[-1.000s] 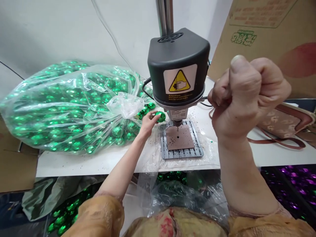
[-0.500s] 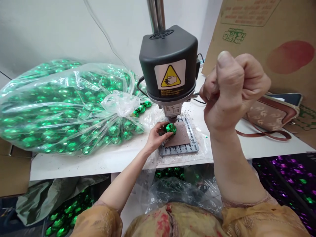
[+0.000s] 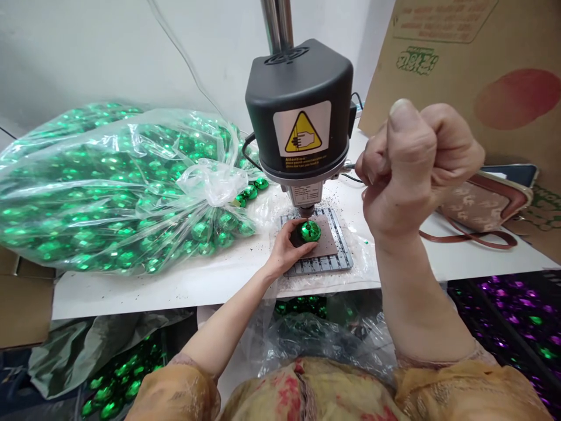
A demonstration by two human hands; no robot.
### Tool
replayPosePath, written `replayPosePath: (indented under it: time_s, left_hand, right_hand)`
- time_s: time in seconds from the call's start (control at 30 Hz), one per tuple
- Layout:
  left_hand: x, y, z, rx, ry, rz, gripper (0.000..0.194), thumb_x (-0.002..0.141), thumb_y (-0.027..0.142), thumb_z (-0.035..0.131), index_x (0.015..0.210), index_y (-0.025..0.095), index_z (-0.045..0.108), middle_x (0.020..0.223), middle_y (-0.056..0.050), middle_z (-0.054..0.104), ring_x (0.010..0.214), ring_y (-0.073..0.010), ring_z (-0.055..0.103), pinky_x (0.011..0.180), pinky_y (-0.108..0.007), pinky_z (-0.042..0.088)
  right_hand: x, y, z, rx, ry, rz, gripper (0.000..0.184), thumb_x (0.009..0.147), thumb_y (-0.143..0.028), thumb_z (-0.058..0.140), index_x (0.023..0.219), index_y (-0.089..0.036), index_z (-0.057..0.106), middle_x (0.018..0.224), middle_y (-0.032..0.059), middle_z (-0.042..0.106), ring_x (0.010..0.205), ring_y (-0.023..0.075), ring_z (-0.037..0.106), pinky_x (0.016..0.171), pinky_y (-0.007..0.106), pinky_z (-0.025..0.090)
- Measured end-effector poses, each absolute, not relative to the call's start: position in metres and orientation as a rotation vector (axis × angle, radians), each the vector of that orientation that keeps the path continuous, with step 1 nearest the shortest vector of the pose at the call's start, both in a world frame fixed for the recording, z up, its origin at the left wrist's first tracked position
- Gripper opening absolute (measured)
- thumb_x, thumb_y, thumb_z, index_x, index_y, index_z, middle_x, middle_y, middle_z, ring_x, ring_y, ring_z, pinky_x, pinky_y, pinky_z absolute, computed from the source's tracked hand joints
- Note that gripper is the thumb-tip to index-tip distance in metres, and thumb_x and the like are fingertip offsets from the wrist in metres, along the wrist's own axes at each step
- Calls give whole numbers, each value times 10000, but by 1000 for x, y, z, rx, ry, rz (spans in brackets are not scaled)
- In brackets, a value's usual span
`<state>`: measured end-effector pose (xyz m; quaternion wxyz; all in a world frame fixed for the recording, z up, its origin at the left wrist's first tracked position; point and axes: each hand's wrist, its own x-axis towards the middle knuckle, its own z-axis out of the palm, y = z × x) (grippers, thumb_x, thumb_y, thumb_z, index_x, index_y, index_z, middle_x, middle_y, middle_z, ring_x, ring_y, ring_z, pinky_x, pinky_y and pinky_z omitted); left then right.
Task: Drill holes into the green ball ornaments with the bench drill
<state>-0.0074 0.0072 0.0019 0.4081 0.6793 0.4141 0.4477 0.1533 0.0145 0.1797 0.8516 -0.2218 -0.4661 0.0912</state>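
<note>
My left hand (image 3: 287, 250) is closed around the side of a shiny green faceted ball (image 3: 310, 231), thumb and fingers against it. A dark mark shows on top of the ball. It rests on a brown pad over the grey slotted base plate (image 3: 346, 257), just below the nose of a black drill press (image 3: 302, 99). From this angle I cannot tell if the bit touches the ball. My right hand (image 3: 416, 158) is a fist at the right of the press, wrapped round its lever (image 3: 350, 167), most of which the hand hides.
A tied clear bag (image 3: 123, 193) of green balls fills the table's left. Several loose green balls (image 3: 250, 191) lie behind its knot. A cardboard box (image 3: 438, 88) and a patterned purse (image 3: 477, 199) stand right. Purple balls (image 3: 517, 310) show below. Dark crumbs lie about the plate.
My left hand has moved slightly right with the ball, whose dark mark now shows on top. My right fist has dropped a little on the lever.
</note>
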Motion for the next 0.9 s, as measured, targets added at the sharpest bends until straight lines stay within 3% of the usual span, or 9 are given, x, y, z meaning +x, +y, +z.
replayPosePath:
  time_s: [0.13, 0.37, 0.9]
  left_hand:
    - [-8, 8, 1, 1684, 1042, 1113, 601, 756, 457, 848, 1232, 195, 591, 1216, -113, 699, 1155, -277, 667, 1019, -434, 541]
    - [-8, 8, -2, 1677, 1044, 1126, 622, 742, 461, 857, 1236, 195, 588, 1247, -121, 684, 1189, -285, 653, 1041, -446, 526]
    - [-8, 8, -4, 1683, 1032, 1129, 624, 752, 472, 851, 1249, 198, 589, 1256, -121, 680, 1197, -287, 648, 1035, -438, 528]
  right_hand:
    - [152, 7, 170, -454, -989, 185, 506, 883, -271, 597, 583, -222, 192, 469, -65, 211, 400, 45, 245, 433, 286, 206]
    - [151, 7, 157, -338, -1008, 138, 497, 880, -199, 565, 571, -186, 175, 461, -56, 217, 407, 29, 223, 397, 252, 201]
    - [156, 15, 133, -234, -1048, 61, 506, 841, -217, 575, 556, -176, 158, 453, -66, 225, 375, 26, 210, 390, 247, 232]
